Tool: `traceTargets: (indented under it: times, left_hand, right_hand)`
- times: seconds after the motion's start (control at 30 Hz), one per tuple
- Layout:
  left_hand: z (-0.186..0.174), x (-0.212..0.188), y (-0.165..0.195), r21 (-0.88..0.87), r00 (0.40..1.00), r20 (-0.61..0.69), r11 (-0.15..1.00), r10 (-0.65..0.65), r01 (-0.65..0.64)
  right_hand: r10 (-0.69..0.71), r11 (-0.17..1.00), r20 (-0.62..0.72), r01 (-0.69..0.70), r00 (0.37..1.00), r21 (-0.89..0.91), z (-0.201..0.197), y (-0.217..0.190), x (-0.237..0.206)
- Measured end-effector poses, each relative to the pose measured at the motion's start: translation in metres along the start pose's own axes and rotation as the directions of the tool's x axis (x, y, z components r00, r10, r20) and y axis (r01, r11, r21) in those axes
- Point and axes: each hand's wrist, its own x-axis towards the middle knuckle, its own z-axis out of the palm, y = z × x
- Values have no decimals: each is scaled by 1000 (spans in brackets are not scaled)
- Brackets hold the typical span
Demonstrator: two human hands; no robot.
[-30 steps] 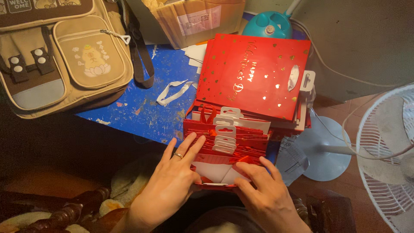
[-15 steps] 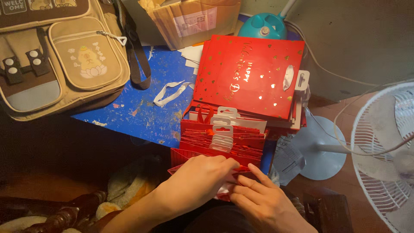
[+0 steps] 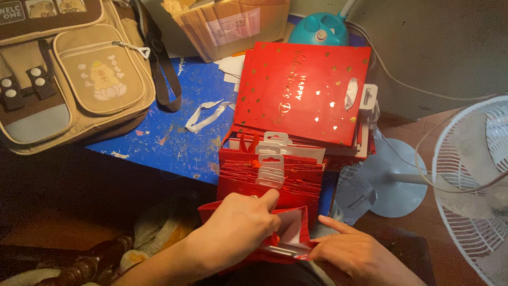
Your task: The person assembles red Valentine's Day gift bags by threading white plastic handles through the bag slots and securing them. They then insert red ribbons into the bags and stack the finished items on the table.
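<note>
The tan backpack (image 3: 69,74), far up and left of the hands, is cut off by the left and top edges. The dark area directly left of the left hand is too dim to resolve; only a carved wooden piece (image 3: 90,265) shows at the bottom edge.

The left hand (image 3: 238,230) rests palm down on the open red gift bag (image 3: 288,233), its fingers curled over the bag's near wall and the index finger extended to the upper rim. It covers most of the bag's left half. How firmly it grips cannot be determined.

The right hand (image 3: 360,254) lies at the bag's right corner, index finger extended and touching the bag's edge; the remaining fingers are loosely folded and its lower part is cut off by the frame.

Just above both hands lies a stack of flat red bags (image 3: 270,177) with white hang tabs, on a blue table (image 3: 174,143). Far right, a white fan (image 3: 471,185) is partly cut off.
</note>
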Motion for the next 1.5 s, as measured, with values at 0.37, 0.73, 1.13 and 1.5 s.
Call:
traceTargets:
  times: [0.37,0.73,1.13,1.5]
  left_hand:
    - [-4,-20,7,202,986,-159,976,-49,81]
    - [6,-25,0,-42,951,-310,999,0,-13]
    - [-9,-22,-14,24,822,-563,992,-86,121]
    - [-13,-17,-6,-57,867,-476,989,-145,135]
  right_hand:
    - [-52,996,173,39,984,77,16,12,-12]
    - [72,977,-276,-123,958,-173,-12,-31,32]
    - [139,912,-240,-219,961,-347,31,-19,63]
    - [115,902,-450,-283,885,-326,29,-28,69]
